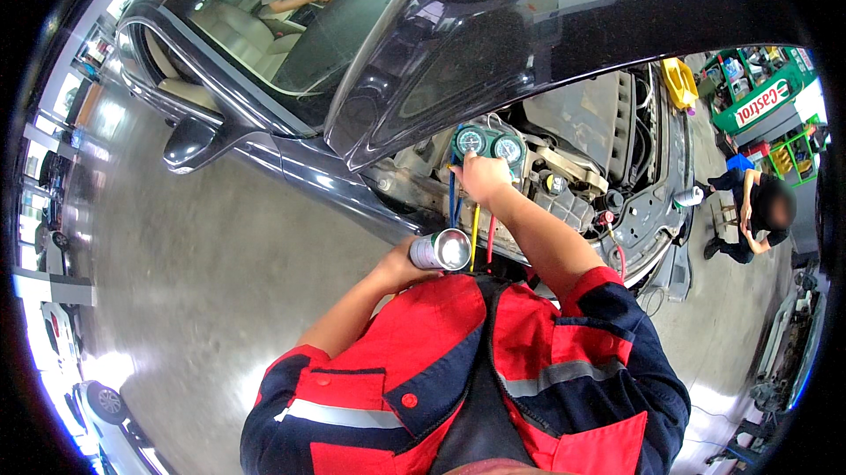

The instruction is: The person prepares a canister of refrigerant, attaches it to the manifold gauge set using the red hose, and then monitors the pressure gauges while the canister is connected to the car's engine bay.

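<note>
My left hand [397,267] is wrapped round a metal can [440,251], whose silver, hollowed end faces up toward me. Over the engine bay, my right hand [485,177] reaches to a manifold gauge set [490,148] with two round dials in a green surround. One finger points up at the lower edge of the left dial, and the thumb is out to the side; the remaining fingers are partly hidden. Below the gauges hang a blue hose [454,197], a yellow hose [475,233] and a red hose [491,239].
A dark car's raised hood [529,25] arches over the engine bay [582,122]. The side mirror [192,142] juts out at left. Another person [760,215] sits at right, near a can [688,197] on the car's front edge. A green tool rack [767,100] stands behind.
</note>
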The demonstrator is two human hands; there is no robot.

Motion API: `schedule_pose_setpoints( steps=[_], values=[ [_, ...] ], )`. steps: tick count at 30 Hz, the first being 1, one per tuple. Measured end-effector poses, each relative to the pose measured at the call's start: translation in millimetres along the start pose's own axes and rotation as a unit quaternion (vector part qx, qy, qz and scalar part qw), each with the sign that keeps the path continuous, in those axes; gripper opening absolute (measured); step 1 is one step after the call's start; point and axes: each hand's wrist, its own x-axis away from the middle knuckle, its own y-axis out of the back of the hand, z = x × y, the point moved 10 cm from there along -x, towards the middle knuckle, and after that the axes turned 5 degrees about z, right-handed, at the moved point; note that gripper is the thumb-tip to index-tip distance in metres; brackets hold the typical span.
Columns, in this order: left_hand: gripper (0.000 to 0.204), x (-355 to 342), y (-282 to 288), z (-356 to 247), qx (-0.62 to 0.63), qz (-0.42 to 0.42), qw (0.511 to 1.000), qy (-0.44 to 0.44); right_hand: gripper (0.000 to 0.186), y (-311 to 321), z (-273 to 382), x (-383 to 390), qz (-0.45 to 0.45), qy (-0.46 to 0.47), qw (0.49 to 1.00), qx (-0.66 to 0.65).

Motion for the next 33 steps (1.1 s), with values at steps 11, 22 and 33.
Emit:
schedule_pose_setpoints(
  steps=[11,22,33],
  values=[
    [0.071,-2.7,-2.6,12.0,0.031,0.017,0.999,0.011,0.030,-11.4,7.2,-4.0,-0.019,0.069,0.992,0.105],
    [0.077,-7.8,0.1,22.7,-0.012,-0.009,1.000,0.006,0.026,-13.4,11.8,-1.0,-0.077,0.108,0.982,0.133],
    [0.078,-6.2,-0.3,22.2,-0.018,-0.013,1.000,0.008,0.030,-16.5,-1.0,-3.8,-0.097,0.130,0.985,0.065]
  ],
)
